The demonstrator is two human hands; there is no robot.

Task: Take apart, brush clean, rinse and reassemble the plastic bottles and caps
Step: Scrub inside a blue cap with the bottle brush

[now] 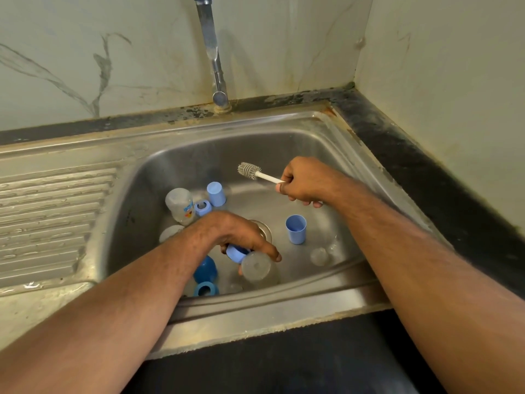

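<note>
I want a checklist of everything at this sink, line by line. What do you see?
Surface: steel sink basin, ribbed drainboard at its left.
Job's things: clear bottle lying in the basin; light blue caps, collar rings, darker blue pieces scattered about.
Clutter: nothing seen.
Hands: left hand grips a clear bottle with blue collar; right hand holds the brush.
Cables: nothing seen.
Surroundings: tap, no water seen running; stained walls, dark counter.

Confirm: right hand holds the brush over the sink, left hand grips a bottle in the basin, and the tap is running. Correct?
Not quite: the tap is not running; the head view shows no water coming from its spout. The rest holds: the right hand holds the brush over the sink, and the left hand grips a bottle in the basin.
</note>
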